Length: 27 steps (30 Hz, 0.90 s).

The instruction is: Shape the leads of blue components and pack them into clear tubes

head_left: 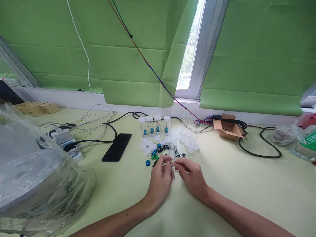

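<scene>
My left hand (160,176) is closed in a pinch around a small dark blue piece (171,169) with a thin rod, mostly covered by the fingers. Close beside it, my right hand (193,176) pinches at the same spot; whatever its fingertips hold is too small to make out. Just behind the fingers stands a clear tube (173,140). Loose blue pieces (147,163), green pieces (155,157) and black parts (183,155) lie around it. White caps (147,151) are scattered to the left. Farther back, several white-capped tubes (149,126) hold blue parts on thin rods.
Clear uncapped tubes (184,125) stand behind the hands, right of the capped ones. A black phone (117,147), a power strip (66,143) and a large plastic-wrapped object (41,184) are on the left. An open cardboard box (228,131) and black cable (259,156) lie right.
</scene>
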Tool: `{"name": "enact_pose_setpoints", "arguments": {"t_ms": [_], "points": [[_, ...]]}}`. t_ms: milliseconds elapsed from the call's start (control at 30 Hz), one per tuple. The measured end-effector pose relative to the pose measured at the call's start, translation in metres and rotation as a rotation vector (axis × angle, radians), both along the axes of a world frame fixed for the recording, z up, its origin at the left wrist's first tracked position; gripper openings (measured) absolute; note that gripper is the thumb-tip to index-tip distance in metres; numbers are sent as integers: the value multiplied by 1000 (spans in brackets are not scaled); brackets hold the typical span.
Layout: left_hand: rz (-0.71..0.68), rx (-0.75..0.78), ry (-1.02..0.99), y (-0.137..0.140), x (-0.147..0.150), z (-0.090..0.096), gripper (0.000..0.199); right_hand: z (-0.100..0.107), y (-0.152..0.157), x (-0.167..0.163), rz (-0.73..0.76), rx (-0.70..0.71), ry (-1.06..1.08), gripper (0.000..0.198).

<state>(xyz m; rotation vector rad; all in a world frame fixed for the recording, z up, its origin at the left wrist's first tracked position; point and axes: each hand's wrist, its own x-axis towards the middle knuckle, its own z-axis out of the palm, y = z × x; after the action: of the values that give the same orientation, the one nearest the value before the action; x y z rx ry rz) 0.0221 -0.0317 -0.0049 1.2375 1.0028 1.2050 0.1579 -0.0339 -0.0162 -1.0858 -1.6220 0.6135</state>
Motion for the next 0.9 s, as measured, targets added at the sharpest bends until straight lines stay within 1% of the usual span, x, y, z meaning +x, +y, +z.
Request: {"name": "enact_pose_setpoints", "arguments": {"t_ms": [200,333,567,667,900], "points": [[0,27,57,0,-2,2,21,2,-1,0,-9,17,7,20],[6,33,56,0,-2,4,20,1,0,0,-21,31,14,20],[-13,34,74,1,-2,2,20,-2,0,1,-24,-2,49,18],[-22,37,96,0,-3,2,20,-2,0,0,-20,5,48,17],[9,87,168,0,-3,5,20,-3,1,0,1,11,60,13]]}}
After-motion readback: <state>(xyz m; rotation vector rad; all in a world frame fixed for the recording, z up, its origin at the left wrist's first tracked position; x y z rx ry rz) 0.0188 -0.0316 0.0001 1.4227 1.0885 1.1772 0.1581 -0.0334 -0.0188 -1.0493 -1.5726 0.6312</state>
